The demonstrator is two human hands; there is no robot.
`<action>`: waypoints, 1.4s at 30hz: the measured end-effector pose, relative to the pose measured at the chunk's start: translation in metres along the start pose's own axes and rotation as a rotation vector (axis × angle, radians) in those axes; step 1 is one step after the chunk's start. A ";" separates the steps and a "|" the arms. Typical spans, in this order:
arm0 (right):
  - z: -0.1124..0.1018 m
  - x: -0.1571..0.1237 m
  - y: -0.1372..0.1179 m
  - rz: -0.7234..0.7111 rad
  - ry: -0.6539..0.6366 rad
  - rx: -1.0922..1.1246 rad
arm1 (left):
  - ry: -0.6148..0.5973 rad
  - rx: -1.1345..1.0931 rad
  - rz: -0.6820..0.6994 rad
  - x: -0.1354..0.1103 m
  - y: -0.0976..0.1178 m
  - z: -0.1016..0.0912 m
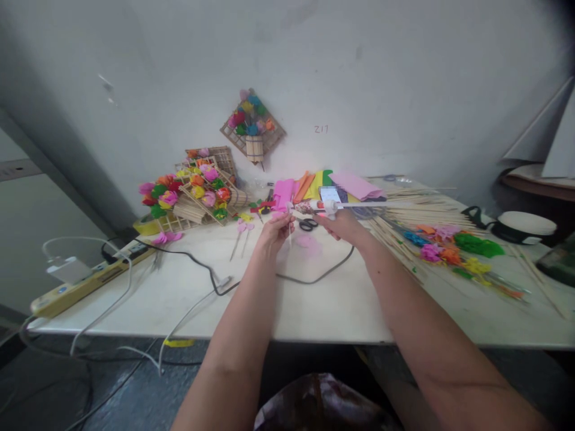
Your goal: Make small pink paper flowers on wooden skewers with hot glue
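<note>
My right hand [344, 226] is wrapped round a white hot glue gun [330, 208], and a long pale glue stick [363, 204] juts from its back to the right. The gun's nose points left, towards my left hand [273, 232]. Between my left fingertips is a thin pale stem [290, 240], upright and close to the nozzle; what sits at its top is too small to tell. Black-handled scissors [308, 225] lie between the hands, and a pink paper petal [306, 240] rests on the table just nearer. Two pink-tipped stems [242, 227] lie left of my left hand.
Paper flowers on bamboo frames [202, 185] are heaped at the left, near a yellow power strip [90, 284]. A black cable [309, 281] crosses the table [332, 311]. Folded coloured paper [309, 187] lies behind; bamboo sticks [422, 209] and flowers on stems [449, 245] lie right.
</note>
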State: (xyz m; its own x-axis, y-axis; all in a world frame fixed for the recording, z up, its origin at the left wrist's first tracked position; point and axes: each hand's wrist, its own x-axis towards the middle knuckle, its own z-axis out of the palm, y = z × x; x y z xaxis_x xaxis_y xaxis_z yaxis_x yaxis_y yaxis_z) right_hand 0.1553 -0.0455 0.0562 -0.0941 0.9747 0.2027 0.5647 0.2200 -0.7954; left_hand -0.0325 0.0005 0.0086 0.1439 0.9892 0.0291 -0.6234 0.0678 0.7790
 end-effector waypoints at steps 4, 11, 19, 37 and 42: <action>0.000 0.000 0.000 -0.016 -0.036 -0.031 | 0.001 0.007 -0.013 0.000 0.000 0.000; 0.000 0.001 0.003 -0.028 0.024 0.038 | -0.035 -0.017 -0.052 -0.004 0.003 0.001; -0.002 -0.001 0.001 -0.044 0.027 0.131 | -0.081 -0.051 -0.085 -0.007 0.004 0.000; 0.014 0.012 0.020 -0.037 0.176 0.260 | -0.106 -0.084 -0.051 -0.025 0.021 0.010; 0.025 0.013 0.020 -0.070 0.144 0.018 | -0.044 -0.082 0.061 -0.028 0.042 0.012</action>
State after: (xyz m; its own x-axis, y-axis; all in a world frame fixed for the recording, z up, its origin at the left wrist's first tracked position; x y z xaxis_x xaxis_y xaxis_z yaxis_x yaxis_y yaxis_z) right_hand 0.1446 -0.0271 0.0284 -0.0137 0.9416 0.3364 0.5457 0.2890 -0.7866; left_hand -0.0539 -0.0262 0.0481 0.1362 0.9853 0.1033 -0.6927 0.0201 0.7210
